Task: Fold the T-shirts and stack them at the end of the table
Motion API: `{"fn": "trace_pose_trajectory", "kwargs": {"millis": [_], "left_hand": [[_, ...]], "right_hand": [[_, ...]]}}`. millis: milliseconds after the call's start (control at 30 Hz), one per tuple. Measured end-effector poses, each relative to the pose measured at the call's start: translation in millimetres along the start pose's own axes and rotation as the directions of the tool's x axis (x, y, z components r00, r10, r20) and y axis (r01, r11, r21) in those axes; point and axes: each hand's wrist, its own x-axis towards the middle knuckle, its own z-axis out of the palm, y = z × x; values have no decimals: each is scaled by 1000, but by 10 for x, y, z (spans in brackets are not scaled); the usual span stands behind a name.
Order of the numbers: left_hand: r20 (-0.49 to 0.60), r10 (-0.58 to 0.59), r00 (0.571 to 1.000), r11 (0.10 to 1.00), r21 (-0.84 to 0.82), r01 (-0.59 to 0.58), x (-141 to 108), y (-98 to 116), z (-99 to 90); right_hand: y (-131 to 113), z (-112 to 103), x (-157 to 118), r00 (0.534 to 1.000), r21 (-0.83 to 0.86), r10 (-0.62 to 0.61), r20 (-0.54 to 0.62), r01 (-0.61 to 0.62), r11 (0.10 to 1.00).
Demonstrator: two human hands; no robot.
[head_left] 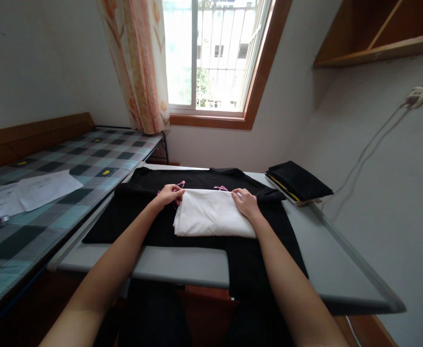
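A folded white cloth (211, 214) lies on a spread black garment (193, 241) in the middle of the table. At the cloth's far left corner, my left hand (170, 194) pinches the edge between thumb and fingers. My right hand (245, 201) grips the far right corner, its fingers bent over the edge. Pink ribbon-like pieces (221, 188) show just beyond the white cloth, and more pink lies beside my left hand. Part of the black garment hangs over the table's near edge.
The light table (182, 265) has folded black cloth items (298, 180) at its back right. Left of it stands a bed with a checkered cover (62, 166) and papers (34, 193). A curtain (139, 67) hangs by the window; a wooden shelf (406, 46) is at upper right.
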Motion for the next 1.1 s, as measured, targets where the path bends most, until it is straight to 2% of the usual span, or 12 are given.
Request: {"fn": "trace_pose_trajectory", "kwargs": {"millis": [200,467,733,867,933,967,1000,1033,1067,1100], "left_hand": [[18,-44,999,998,-49,45,-42,36,-49],[168,-127,978,988,-63,139,-117,115,-62],[265,-67,962,983,-145,109,-125,106,-132],[219,-36,975,998,-46,47,-82,71,-100],[72,30,997,994,107,-38,-78,78,-10],[-32,111,993,972,210,-102,-91,94,59],[-129,224,966,932,318,-173,-117,118,145],[-191,354,916,872,420,-250,-157,146,245],[-196,474,858,801,500,-328,-210,177,356],[-148,566,811,731,545,-411,-274,206,472]], "right_hand": [[11,5,3,1000,-5,7,8,-7,1000],[8,-1,-2,1000,2,5,10,-5,1000],[5,-19,-1,1000,-10,1,20,-1,1000],[6,-10,-1,1000,-36,3,15,-3,999],[-2,-7,-3,1000,-42,4,14,-3,999],[-8,-7,-5,1000,-43,5,12,-4,999],[-16,-8,-8,1000,-44,5,12,-5,999],[-25,-10,-11,1000,-44,6,12,-6,999],[-33,-14,-14,1000,-43,7,13,-7,999],[-40,-17,-17,1000,-43,8,14,-8,999]]}}
